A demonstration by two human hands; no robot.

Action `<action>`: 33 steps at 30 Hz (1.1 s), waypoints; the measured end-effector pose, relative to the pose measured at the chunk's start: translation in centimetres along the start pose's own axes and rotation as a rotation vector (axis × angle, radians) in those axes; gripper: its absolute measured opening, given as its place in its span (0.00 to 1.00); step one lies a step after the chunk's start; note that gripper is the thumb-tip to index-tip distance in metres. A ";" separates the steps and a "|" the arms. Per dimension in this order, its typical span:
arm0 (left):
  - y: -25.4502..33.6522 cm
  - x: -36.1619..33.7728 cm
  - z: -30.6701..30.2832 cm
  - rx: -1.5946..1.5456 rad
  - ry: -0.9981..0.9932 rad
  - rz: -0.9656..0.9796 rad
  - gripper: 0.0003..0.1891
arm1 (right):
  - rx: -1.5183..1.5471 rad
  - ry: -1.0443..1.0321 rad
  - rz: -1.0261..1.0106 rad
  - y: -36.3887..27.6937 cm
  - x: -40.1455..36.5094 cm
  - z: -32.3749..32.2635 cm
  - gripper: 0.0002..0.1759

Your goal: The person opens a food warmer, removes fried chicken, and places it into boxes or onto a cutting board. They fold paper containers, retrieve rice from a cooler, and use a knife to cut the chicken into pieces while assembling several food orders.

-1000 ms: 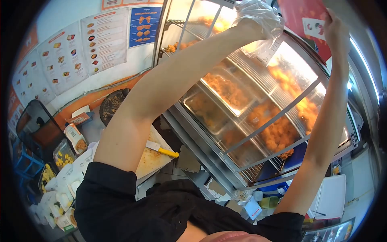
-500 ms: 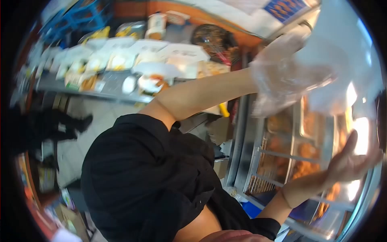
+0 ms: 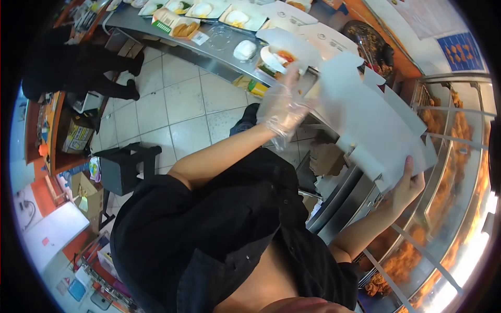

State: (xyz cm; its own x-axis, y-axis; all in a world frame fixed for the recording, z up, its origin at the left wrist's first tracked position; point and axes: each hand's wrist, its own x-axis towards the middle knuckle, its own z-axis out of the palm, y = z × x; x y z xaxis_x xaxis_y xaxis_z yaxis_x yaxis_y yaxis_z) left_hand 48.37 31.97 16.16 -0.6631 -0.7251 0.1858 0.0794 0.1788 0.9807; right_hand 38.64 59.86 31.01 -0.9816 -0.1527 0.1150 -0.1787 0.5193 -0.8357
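Observation:
A large white sheet of unfolded box card (image 3: 373, 117), with cut flaps along its edges, is held up in front of me. My right hand (image 3: 409, 185) grips its lower right corner, the bare thumb lying on top of the card. My left hand (image 3: 288, 104), in a clear plastic glove, is by the card's left side with thumb stretched up and fingers apart. Its fingertips are smeared by motion close to the card edge. Just beyond this hand, an open white box of food (image 3: 282, 58) stands on the metal counter (image 3: 209, 63).
Several food boxes (image 3: 241, 18) line the counter, with a white wrapped item (image 3: 245, 50) near its edge. A dark pan (image 3: 365, 39) is farther back. At right, a glass warmer holds fried pieces (image 3: 399, 263). A black stool (image 3: 125, 172) and another person's legs (image 3: 112, 73) are at left.
My view has swung left, bringing more floor into sight. Both hands have left the bright upper right area, and the white card is now in my right hand.

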 end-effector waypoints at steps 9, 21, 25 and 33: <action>8.5 4.6 -0.7 -0.841 -0.569 -0.738 0.25 | -0.373 0.091 -1.024 -4.5 -3.6 9.7 0.10; 7.3 12.6 -0.9 -0.926 -0.800 -0.248 0.16 | -0.462 0.194 -0.586 -8.1 -3.2 15.2 0.18; 6.0 13.6 0.4 -0.848 -0.838 -0.163 0.16 | -0.657 0.050 -0.543 -11.0 -2.6 17.6 0.23; 6.8 13.8 -0.2 -1.146 -0.871 -1.128 0.14 | -0.637 0.000 -0.410 -10.4 -3.9 17.6 0.37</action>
State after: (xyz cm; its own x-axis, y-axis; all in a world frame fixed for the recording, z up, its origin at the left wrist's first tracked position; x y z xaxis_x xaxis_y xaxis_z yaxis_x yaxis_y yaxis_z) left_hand 39.87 23.08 25.36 -0.8791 0.4169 -0.2310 -0.4651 -0.8565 0.2238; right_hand 45.55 40.27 29.77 -0.8279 -0.4382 0.3500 -0.5342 0.8061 -0.2545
